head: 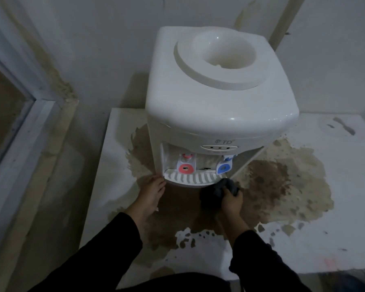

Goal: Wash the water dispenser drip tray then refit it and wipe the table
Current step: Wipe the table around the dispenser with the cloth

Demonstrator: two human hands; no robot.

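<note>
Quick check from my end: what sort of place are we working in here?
Probably a bare utility corner of a home or small office. A tabletop water dispenser stands on a stained white table against a scuffed plaster wall, with a door frame on the left.

Dim, flat, greyish light; faint glare on the dispenser point(215, 98) top's front edge; soft, grainy detail; wide-angle bending of wall lines toward the edges.
</note>
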